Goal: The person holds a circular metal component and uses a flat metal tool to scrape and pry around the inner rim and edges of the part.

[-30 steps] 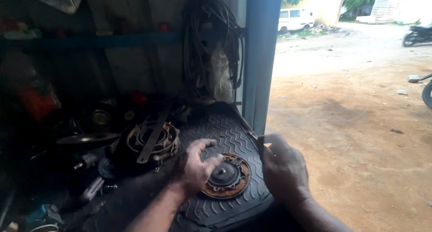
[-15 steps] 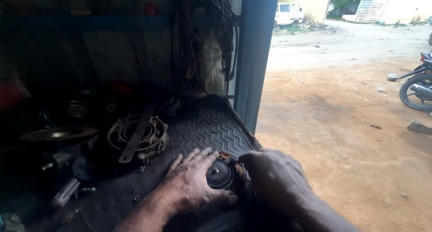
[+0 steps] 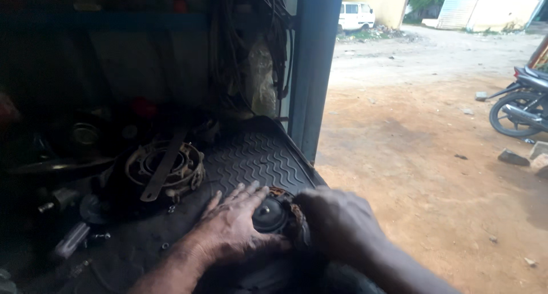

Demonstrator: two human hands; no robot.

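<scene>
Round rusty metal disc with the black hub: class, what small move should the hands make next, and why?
Probably lift it slightly: left hand and right hand grip opposite sides of the round rusty metal disc, which lies on the black ribbed rubber mat.

Single head-worn camera, angled down and forward.

I see one view only: close above the left hand [image 3: 231, 228] and right hand [image 3: 337, 225] on the ribbed mat [image 3: 251, 157], facing the shelf wall, blue post [image 3: 311, 66] and dirt yard [image 3: 422, 140].
</scene>
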